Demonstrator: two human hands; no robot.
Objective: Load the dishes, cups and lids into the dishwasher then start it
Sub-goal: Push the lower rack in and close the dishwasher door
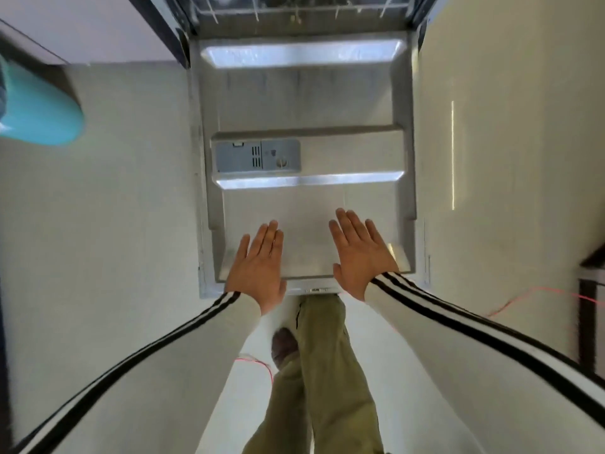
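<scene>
1. Directly below the camera the dishwasher door (304,103) lies dropped flat over the pale floor (114,224), its inner face turned up; that face is dull brushed metal with raised bands across it that catch the light
2. Set into the door's left half is a grey detergent dispenser (257,156) with a slotted vent and a small round cap; beyond the door's hinge edge, at the top of the view, the white wires of a rack (294,11) show inside the tub, too blurred to tell what it carries
3. Over the door's near edge the left hand (258,267) lies palm down, its fingers (270,239) stretched straight and close together, the thumb apart to the left; it holds nothing
4. Just beside it the right hand (360,253) lies the same way, its fingers (352,224) straight and slightly fanned, holding nothing; whether either palm presses the metal or hovers over it cannot be told
5. Both arms wear cream sleeves (458,326) with black stripes; olive trousers (324,355) and a brown shoe (284,345) stand at the door's near edge, and a blurred teal object (39,109) sits far left
</scene>
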